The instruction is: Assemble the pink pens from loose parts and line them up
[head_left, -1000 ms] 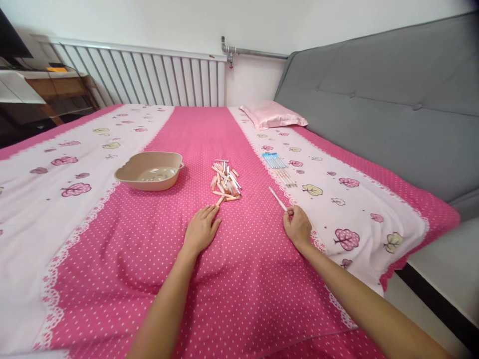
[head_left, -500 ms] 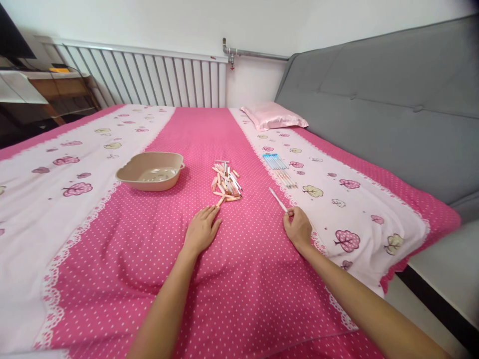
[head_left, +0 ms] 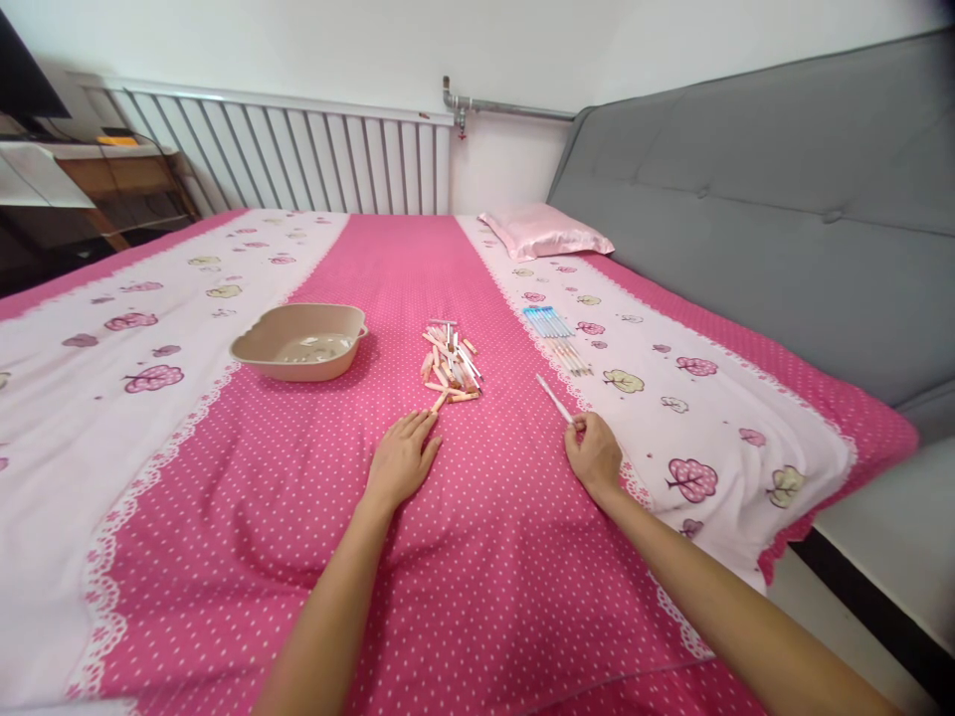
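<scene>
My left hand (head_left: 404,459) lies flat and open on the pink dotted bedsheet, its fingertips by a short tan stick at the near edge of a heap of pens (head_left: 452,360). Pinched in my right hand (head_left: 594,453) is a slim whitish pen (head_left: 553,398), pointing away and to the left, close above or on the sheet. Beyond it a row of blue-ended pens (head_left: 548,321) lies side by side, with a second row of pale pens (head_left: 571,356) just nearer. The heaped pens are too small to tell apart.
A beige plastic basin (head_left: 298,366) with small pale pieces inside stands left of the heap. A pink pillow (head_left: 548,234) lies at the back, beside the grey headboard (head_left: 761,159). A white radiator (head_left: 298,149) lines the wall; a desk (head_left: 126,174) is at far left.
</scene>
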`<state>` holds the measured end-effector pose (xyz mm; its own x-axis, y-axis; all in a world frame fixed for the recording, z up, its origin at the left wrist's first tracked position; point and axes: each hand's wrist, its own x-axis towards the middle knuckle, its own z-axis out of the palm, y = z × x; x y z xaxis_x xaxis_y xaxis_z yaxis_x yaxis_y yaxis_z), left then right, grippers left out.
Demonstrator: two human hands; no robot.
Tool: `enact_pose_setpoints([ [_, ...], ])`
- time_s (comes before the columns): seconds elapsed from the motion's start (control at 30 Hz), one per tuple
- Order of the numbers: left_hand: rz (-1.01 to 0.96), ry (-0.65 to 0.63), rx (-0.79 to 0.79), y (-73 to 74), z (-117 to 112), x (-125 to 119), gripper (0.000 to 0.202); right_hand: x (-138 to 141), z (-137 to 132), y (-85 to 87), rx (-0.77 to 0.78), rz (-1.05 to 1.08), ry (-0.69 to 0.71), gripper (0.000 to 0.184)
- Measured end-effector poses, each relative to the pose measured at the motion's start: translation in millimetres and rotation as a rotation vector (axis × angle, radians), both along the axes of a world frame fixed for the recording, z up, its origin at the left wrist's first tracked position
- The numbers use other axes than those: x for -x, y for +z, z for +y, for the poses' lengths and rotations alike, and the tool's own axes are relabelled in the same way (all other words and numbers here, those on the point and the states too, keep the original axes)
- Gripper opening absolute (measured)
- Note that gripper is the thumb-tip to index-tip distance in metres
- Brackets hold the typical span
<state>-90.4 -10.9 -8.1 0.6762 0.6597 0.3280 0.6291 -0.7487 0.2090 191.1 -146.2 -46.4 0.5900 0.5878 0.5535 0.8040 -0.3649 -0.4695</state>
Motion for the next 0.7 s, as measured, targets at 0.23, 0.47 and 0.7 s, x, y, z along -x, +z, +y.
enact_pose_setpoints([
  [0.23,0.034,0.002,-0.005,0.3,0.5,0.1,0.052,0.2,0.1,0.0,0.001,0.0,-0.004,0.011],
  [0.47,0.0,-0.004,-0.003,-0.2,0.4,0.1,0.05,-0.3,0.3,-0.2,0.002,-0.002,-0.004,0.011],
  [0.7,-0.004,-0.009,-0.018,-0.3,0.8,0.3,0.048,-0.2,0.1,-0.6,0.009,-0.004,-0.009,0.011],
])
